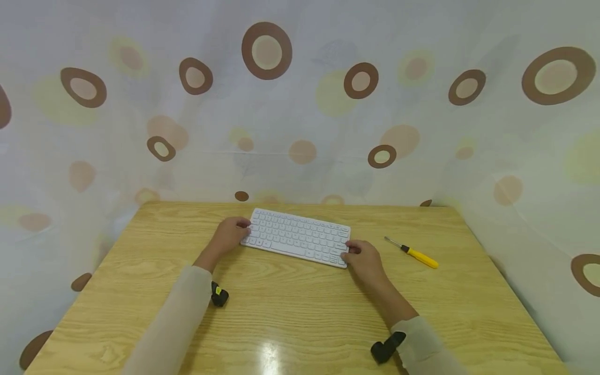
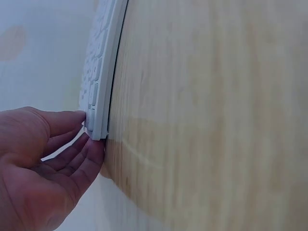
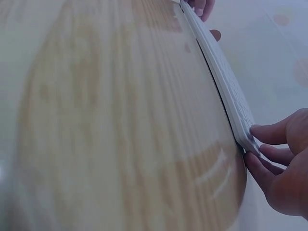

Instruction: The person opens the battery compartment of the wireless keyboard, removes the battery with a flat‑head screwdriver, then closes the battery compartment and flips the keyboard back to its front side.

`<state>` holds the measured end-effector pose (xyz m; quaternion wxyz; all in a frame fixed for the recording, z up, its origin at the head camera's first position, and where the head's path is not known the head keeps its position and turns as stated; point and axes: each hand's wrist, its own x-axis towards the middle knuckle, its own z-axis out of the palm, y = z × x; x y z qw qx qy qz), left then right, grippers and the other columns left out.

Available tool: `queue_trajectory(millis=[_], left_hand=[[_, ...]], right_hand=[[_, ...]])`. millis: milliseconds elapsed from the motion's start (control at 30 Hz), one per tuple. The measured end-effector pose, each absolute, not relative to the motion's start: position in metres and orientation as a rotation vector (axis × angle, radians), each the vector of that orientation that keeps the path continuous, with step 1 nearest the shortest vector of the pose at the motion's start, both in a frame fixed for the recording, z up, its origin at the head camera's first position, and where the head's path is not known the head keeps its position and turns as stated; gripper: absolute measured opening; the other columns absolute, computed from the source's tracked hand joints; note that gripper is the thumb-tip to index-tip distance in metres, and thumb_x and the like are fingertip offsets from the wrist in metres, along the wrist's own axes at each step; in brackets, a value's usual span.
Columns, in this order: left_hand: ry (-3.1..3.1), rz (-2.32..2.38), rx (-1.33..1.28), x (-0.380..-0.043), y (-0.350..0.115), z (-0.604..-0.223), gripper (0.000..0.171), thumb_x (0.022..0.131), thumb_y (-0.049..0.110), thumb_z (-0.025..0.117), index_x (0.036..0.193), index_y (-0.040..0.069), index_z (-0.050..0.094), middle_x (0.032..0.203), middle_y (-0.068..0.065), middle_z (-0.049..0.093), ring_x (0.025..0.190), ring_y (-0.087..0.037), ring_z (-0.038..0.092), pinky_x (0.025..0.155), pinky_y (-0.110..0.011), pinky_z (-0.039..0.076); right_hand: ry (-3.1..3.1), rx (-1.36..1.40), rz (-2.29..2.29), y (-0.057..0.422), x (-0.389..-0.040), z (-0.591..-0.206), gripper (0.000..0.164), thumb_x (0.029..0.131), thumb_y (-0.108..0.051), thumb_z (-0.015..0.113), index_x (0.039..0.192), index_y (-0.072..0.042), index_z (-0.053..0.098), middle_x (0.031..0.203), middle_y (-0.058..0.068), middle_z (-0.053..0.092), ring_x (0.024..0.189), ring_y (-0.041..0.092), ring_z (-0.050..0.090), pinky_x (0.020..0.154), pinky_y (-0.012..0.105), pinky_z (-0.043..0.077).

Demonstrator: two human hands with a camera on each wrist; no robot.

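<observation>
A white compact keyboard (image 1: 297, 237) lies at a slant on the wooden table, its right end nearer the person. My left hand (image 1: 229, 234) grips its left end, the thumb on the top face and the other fingers curled at the side edge. At the opposite end my right hand (image 1: 365, 261) pinches the corner, thumb on the keys and fingers against the edge. The left wrist view shows the keyboard's end (image 2: 99, 115) between thumb and fingertips, close over the tabletop. From the right wrist, the keyboard's long front edge (image 3: 226, 101) runs up toward the left hand.
To the right of the right hand lies a screwdriver (image 1: 414, 253) with a yellow handle, its shaft pointing left. The wooden table (image 1: 281, 291) ends at the back and right against a pale curtain-like covering (image 1: 300, 104) with brown ring patterns.
</observation>
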<state>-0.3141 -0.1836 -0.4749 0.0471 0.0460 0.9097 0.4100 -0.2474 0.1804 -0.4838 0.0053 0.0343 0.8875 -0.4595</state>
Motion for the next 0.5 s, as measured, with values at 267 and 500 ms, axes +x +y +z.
queue_trajectory(millis=[267, 500], left_hand=[[2.750, 1.260, 0.117, -0.287, -0.180, -0.476, 0.034, 0.100, 0.013, 0.057, 0.131, -0.002, 0.063, 0.127, -0.018, 0.065, 0.110, -0.028, 0.063, 0.091, -0.039, 0.053], [2.723, 1.308, 0.091, -0.268, -0.176, -0.476, 0.033, 0.099, 0.013, 0.061, 0.129, -0.001, 0.064, 0.121, -0.016, 0.067, 0.098, -0.022, 0.064, 0.080, -0.031, 0.054]], right_hand=[[2.810, 0.023, -1.360, 0.196, -0.249, -0.485, 0.035, 0.095, -0.012, 0.066, 0.127, 0.002, 0.064, 0.120, 0.018, 0.064, 0.109, 0.029, 0.059, 0.092, 0.040, 0.048], [2.803, -0.065, -1.307, 0.207, -0.249, -0.482, 0.036, 0.096, -0.013, 0.065, 0.129, 0.003, 0.063, 0.122, 0.019, 0.065, 0.112, 0.031, 0.060, 0.096, 0.046, 0.048]])
